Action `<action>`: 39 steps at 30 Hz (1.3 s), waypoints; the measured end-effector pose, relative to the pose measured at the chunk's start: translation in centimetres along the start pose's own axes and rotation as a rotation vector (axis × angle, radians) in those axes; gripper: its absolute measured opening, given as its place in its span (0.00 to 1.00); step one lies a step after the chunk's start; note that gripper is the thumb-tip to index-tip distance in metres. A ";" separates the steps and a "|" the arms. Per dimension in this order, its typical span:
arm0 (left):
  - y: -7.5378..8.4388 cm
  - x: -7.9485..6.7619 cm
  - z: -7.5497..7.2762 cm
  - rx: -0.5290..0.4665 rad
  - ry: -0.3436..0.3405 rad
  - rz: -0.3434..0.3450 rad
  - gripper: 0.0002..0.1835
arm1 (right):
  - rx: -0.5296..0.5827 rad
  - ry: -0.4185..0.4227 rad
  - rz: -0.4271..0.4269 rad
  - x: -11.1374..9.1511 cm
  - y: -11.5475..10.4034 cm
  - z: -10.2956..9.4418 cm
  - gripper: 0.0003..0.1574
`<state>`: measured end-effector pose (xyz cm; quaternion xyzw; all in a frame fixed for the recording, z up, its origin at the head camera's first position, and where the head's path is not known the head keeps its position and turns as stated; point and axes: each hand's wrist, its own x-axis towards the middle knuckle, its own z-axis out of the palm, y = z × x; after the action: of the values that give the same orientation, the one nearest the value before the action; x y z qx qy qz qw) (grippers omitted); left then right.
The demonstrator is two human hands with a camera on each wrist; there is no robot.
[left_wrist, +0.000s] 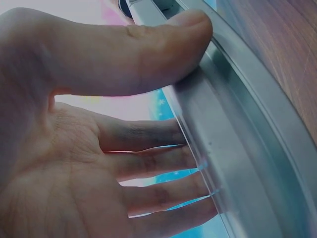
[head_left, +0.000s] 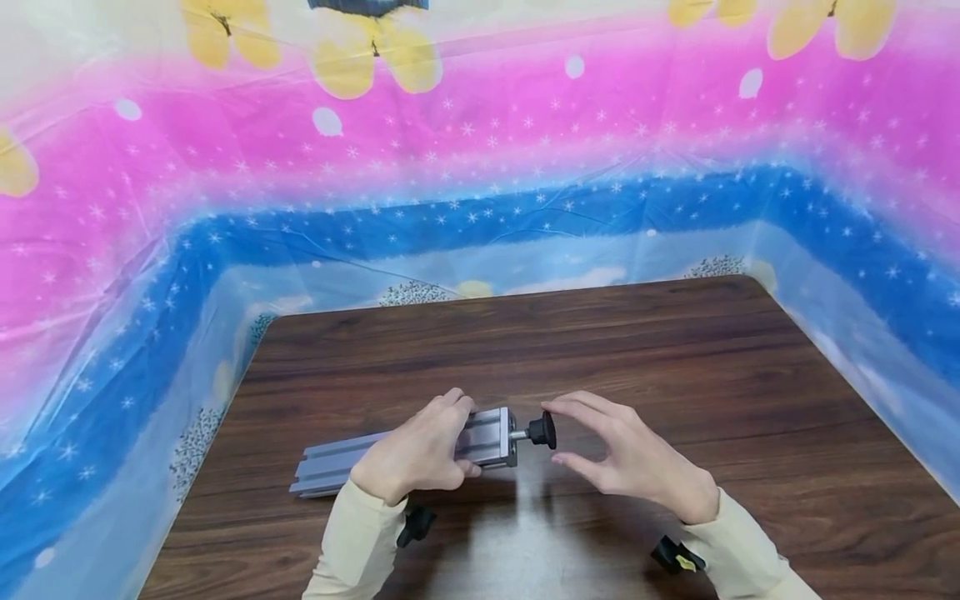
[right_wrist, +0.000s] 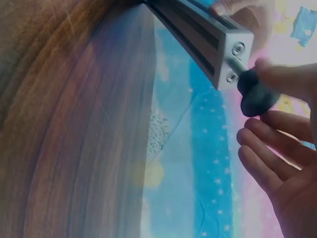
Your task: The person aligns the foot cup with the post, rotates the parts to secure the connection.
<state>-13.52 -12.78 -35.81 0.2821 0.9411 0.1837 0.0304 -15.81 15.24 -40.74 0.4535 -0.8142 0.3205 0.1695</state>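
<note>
A grey slotted aluminium profile (head_left: 341, 465) is held above or on the table, its flat end plate facing right. My left hand (head_left: 420, 443) grips it near that end, thumb (left_wrist: 148, 54) on one side and fingers (left_wrist: 163, 163) on the other. Out of the end plate (right_wrist: 237, 62) sticks a threaded rod with a black levelling foot (head_left: 542, 430). Around this foot my right hand (head_left: 637, 454) is spread, thumb and fingertips at its rim. In the right wrist view the thumb overlaps the black foot (right_wrist: 256, 94); firm contact cannot be told.
The dark wood-grain table (head_left: 600, 350) spreads beneath both hands. Behind and along its sides hangs a pink and blue patterned cloth (head_left: 480, 200). Small black devices (head_left: 416, 527) sit at both wrists, below the cream sleeves.
</note>
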 end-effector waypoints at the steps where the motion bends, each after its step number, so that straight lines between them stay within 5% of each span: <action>1: 0.0 0.0 0.0 -0.001 0.001 0.000 0.23 | 0.000 0.002 -0.015 0.0 0.0 0.1 0.35; 5: -0.1 0.0 0.1 -0.008 -0.002 0.001 0.23 | 0.000 0.018 -0.025 0.2 0.1 0.2 0.29; 13: 0.0 0.0 0.1 0.001 0.002 -0.004 0.25 | -0.023 0.002 0.097 0.6 -0.1 0.6 0.04; 19: 0.2 -0.1 0.1 0.002 -0.008 -0.015 0.24 | -0.045 -0.016 0.145 0.8 -0.1 0.8 0.19; 25: 0.2 -0.3 0.0 0.001 -0.016 -0.021 0.24 | -0.027 -0.029 0.160 0.3 -0.4 0.2 0.08; 28: 0.1 -0.3 -0.1 -0.001 -0.018 -0.022 0.25 | -0.019 -0.009 0.076 0.1 -0.3 -0.1 0.28; 31: 0.1 -0.4 -0.2 -0.003 -0.023 -0.024 0.25 | -0.007 -0.007 0.004 0.2 -0.2 -0.1 0.35; 39: 0.0 -0.3 -0.3 -0.007 -0.017 -0.031 0.24 | -0.011 0.008 0.020 0.6 -0.1 0.3 0.15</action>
<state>-13.31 -13.02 -35.55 0.2690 0.9444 0.1841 0.0423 -16.04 14.65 -40.57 0.4431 -0.8197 0.3195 0.1724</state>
